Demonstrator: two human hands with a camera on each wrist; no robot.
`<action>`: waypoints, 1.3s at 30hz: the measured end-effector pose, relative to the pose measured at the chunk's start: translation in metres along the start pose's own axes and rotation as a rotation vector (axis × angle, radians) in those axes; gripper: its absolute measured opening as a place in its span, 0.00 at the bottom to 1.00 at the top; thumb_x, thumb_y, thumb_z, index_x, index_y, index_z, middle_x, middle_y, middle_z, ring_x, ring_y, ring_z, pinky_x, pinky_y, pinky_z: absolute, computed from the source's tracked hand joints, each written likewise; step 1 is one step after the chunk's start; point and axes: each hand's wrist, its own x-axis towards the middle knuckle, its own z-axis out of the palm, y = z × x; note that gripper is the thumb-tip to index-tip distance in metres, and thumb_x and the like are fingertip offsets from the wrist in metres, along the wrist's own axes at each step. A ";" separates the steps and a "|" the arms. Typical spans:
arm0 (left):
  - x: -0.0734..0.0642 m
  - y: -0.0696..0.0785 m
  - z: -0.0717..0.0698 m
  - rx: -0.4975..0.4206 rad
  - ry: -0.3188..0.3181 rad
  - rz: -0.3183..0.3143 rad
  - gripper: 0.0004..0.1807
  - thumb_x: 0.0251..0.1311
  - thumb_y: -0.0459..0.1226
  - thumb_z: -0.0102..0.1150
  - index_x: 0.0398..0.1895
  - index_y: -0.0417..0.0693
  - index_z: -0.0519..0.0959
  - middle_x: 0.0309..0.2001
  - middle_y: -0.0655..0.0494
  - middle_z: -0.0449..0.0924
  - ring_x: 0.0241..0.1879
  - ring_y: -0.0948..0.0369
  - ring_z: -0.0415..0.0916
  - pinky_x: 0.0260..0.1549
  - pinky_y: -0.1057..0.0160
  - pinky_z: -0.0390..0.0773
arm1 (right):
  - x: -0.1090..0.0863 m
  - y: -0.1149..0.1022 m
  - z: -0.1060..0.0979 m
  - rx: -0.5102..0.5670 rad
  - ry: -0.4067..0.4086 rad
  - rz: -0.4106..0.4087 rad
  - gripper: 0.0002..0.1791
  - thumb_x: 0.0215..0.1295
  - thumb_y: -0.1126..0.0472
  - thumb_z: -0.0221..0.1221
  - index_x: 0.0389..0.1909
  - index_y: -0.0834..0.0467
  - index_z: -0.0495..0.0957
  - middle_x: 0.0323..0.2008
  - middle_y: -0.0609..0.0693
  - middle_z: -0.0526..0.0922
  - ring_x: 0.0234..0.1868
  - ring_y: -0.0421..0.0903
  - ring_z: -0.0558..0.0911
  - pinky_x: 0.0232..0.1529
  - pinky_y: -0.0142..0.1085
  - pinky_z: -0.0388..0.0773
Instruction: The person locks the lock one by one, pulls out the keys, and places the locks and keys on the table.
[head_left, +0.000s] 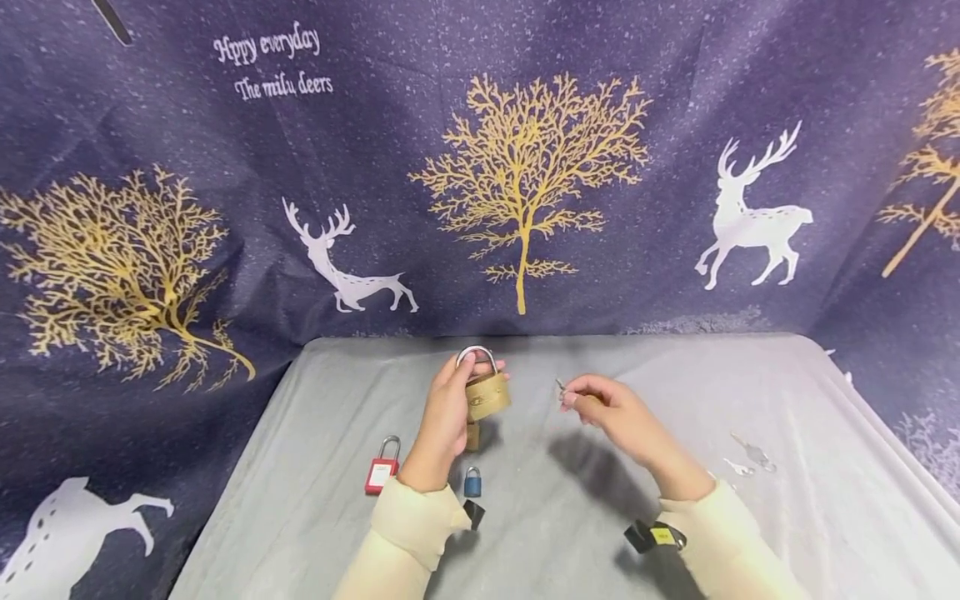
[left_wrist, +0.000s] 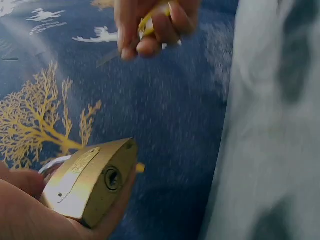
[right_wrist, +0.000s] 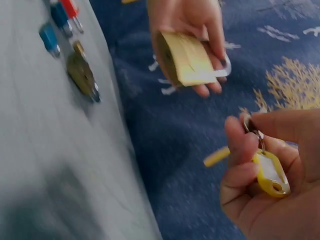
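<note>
My left hand holds a large brass padlock, its thumb by the steel shackle. The left wrist view shows the keyhole in the padlock's bottom face, turned toward the right. Apart from it, my right hand pinches a small key between thumb and fingertips. A yellow key tag hangs on a metal ring against the right palm. Some of the key is covered by the fingers.
On the grey cloth lie a red padlock, a blue padlock and a smaller brass padlock, partly hidden by the left hand. Loose keys lie at the right. A printed curtain hangs behind the table.
</note>
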 end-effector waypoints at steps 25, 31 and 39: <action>0.050 0.018 -0.152 0.373 0.053 -0.243 0.11 0.78 0.38 0.40 0.54 0.41 0.64 0.35 0.61 0.85 0.30 0.66 0.83 0.31 0.64 0.84 | -0.019 0.065 -0.115 -0.379 -0.040 0.242 0.12 0.73 0.66 0.54 0.49 0.68 0.80 0.37 0.60 0.87 0.33 0.46 0.84 0.34 0.35 0.83; 0.053 0.003 -0.177 0.351 0.039 -0.279 0.14 0.80 0.40 0.42 0.58 0.39 0.66 0.41 0.57 0.88 0.34 0.65 0.85 0.35 0.63 0.86 | -0.021 0.072 -0.125 -0.440 -0.084 0.316 0.08 0.68 0.66 0.57 0.40 0.68 0.81 0.32 0.55 0.88 0.32 0.43 0.84 0.35 0.34 0.83; 0.051 -0.004 -0.180 0.415 0.014 -0.278 0.23 0.80 0.36 0.36 0.70 0.30 0.61 0.47 0.50 0.88 0.37 0.66 0.84 0.38 0.65 0.84 | -0.027 0.073 -0.129 -0.450 -0.165 0.423 0.09 0.65 0.65 0.57 0.36 0.66 0.83 0.28 0.52 0.84 0.29 0.45 0.80 0.35 0.38 0.79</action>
